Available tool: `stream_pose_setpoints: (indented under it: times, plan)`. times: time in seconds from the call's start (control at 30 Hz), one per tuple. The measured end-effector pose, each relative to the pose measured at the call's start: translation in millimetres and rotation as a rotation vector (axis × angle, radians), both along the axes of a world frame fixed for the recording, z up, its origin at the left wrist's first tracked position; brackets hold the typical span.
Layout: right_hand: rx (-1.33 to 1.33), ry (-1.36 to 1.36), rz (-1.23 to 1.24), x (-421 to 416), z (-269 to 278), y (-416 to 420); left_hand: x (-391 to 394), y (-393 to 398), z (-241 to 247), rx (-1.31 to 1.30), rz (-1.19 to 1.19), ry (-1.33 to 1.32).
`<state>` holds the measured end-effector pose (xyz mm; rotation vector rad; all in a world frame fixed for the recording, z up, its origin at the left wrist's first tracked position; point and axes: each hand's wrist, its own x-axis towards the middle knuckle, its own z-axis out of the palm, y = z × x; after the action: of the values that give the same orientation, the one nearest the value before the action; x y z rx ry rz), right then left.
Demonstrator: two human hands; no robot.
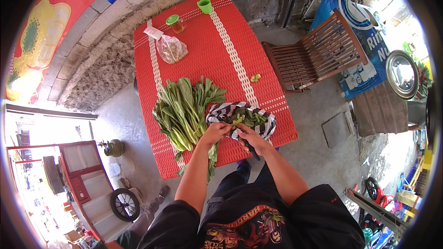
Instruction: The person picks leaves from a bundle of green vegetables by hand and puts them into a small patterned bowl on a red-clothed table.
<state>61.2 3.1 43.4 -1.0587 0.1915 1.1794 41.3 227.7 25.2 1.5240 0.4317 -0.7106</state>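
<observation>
My left hand (218, 132) pinches a leafy green stalk (237, 121) at the near rim of a black-and-white plastic bag (221, 110). Part of the stalk's leaves hangs below that hand, past the table's front edge. In my right hand (252, 139) is a knife with a black handle (252, 151); its blade is hardly visible behind the fingers. The fingertips of both hands meet close together at the stalk. Cut green pieces (254, 118) lie inside the opened bag. To the left rests a large bunch of leafy greens (185, 110), stems towards me.
The red woven tablecloth (221, 58) also bears a clear bag of small round items (172, 49), a lidded glass mug (177, 26), a green cup (205, 6) and small green fruits (255, 77). A slatted wooden chair (315, 53) stands right. Another person's leg (147, 214) shows lower left.
</observation>
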Motion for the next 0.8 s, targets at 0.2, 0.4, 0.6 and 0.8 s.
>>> stream_pose_setpoints:
  times: [0.2, 0.4, 0.6, 0.8]
  plan:
    - [0.008, 0.014, -0.026, 0, 2, 1, 1, 0, 0, -0.017, 0.034, 0.017]
    - [-0.017, 0.002, -0.053, -2, -2, 4, 4, -6, 7, 0.030, 0.024, -0.009]
    - [-0.068, 0.004, -0.049, -2, -3, 9, 4, -9, 7, 0.132, 0.019, -0.026]
    - [-0.098, 0.011, -0.050, -1, -8, 13, 1, -7, -8, 0.103, 0.076, 0.007]
